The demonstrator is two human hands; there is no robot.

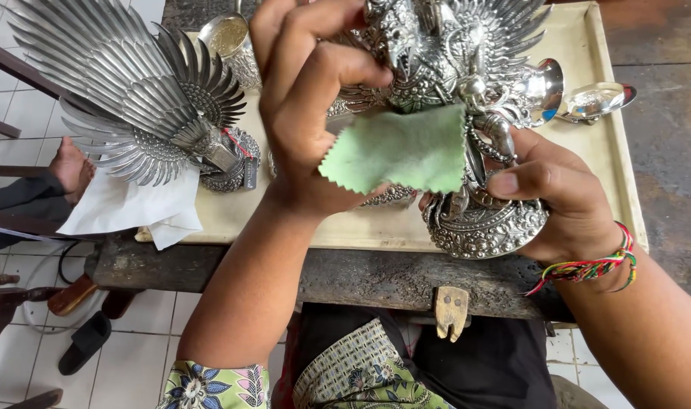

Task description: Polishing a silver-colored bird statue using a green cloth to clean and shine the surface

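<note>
Worn dark wooden bench across mid frame, cream tray on top filling the upper half. Upper left: large silver fan-feathered wing piece standing on the tray's left end, white paper under its base and spilling over the tray edge. Centre to upper right: ornate silver winged figure, long axis near vertical in frame but tipped toward the viewer, round embossed base low at centre right, head and wings running off the top edge. Right hand clamped round that base from the right side, thumb over the front, carrying the weight; multicoloured braided wristband at the wrist. Left hand up centre frame, directly left of and in front of the figure, fingers closed pinching a green cloth with zigzag-cut edges; cloth pressed flat against the figure's mid body, just right of the palm. Left hand nearer the upper body and head, right hand nearer the base. Smaller items: silver cup at top behind the left hand, shiny silver spoon-like pieces at the tray's right edge. Another person's bare foot at far left, clear of both hands.
</note>
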